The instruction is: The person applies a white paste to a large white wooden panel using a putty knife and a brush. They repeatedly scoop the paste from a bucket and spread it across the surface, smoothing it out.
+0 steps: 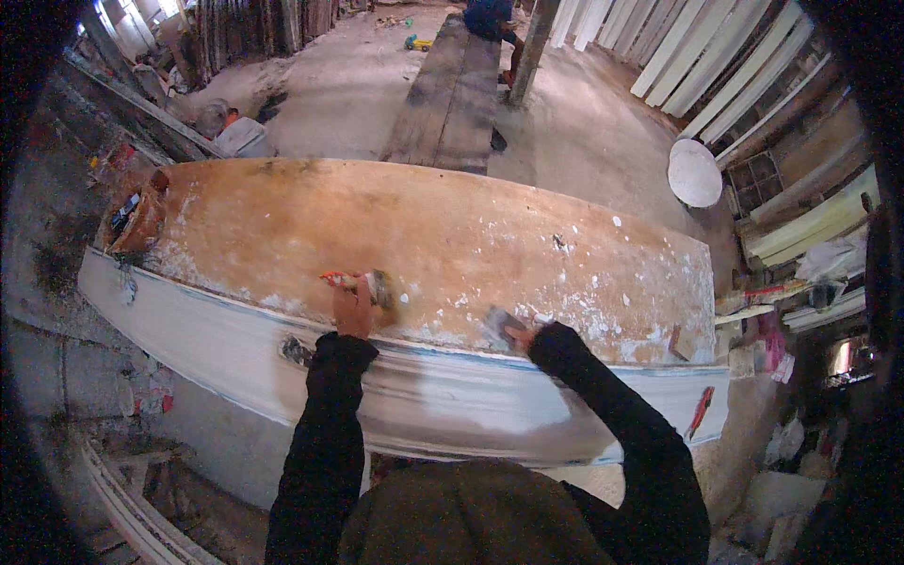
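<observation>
My left hand point(354, 313) is closed round a red-handled tool point(379, 288) with a broad, dull-coloured end, held just over the wooden tabletop point(311, 217). Whether that end is bristle or blade is unclear. Farther right, my right hand point(520, 336) grips a flat grey scraper-like piece point(501, 325), blurred, at the tabletop's near edge. Both wrists reach over a long white panel point(217, 325) that runs along the near side, its face streaked with grey and white. White spots and smears cover much of the tabletop's right half.
A brown container with tools point(137, 221) stands at the tabletop's far left. A red-handled tool point(700, 412) lies on the panel's right end. Beyond are a plank bench point(443, 104) with a seated person point(490, 19), a post point(534, 52), a white round lid-like thing point(695, 173) and leaning white boards point(716, 56).
</observation>
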Motion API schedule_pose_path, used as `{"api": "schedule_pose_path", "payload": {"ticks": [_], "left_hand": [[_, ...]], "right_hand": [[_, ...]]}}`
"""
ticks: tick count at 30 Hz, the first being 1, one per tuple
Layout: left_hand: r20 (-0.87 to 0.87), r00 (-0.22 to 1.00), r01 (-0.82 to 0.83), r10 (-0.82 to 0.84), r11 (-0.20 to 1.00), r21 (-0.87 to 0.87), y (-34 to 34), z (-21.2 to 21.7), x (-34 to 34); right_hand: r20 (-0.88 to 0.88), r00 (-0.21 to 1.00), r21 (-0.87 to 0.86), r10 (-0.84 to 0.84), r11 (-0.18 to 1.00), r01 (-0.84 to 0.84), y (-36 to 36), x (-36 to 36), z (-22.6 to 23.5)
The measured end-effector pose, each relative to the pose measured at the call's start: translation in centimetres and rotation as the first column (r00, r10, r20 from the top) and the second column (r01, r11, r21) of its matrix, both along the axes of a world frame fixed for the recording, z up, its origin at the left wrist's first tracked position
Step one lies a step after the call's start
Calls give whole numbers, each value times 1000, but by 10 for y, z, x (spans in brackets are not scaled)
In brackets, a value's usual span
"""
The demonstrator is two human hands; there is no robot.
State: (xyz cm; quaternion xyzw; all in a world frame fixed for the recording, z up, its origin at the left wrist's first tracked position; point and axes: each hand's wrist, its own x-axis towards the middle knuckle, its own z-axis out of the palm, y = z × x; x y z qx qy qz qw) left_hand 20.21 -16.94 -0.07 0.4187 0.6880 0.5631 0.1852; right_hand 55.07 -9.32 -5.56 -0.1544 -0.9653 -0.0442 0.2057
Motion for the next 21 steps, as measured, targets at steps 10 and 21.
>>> {"api": "schedule_pose_path", "payload": {"ticks": [10,21], "left_hand": [[22,1000,-11,11,1000,9,2,-4,-3],[21,999,-30,30,999,12,2,-38,-21]], "right_hand": [[355,902,-821,-245,380,426,-8,-17,11],[151,967,-905,-207,-421,51,6,-48,19]]}}
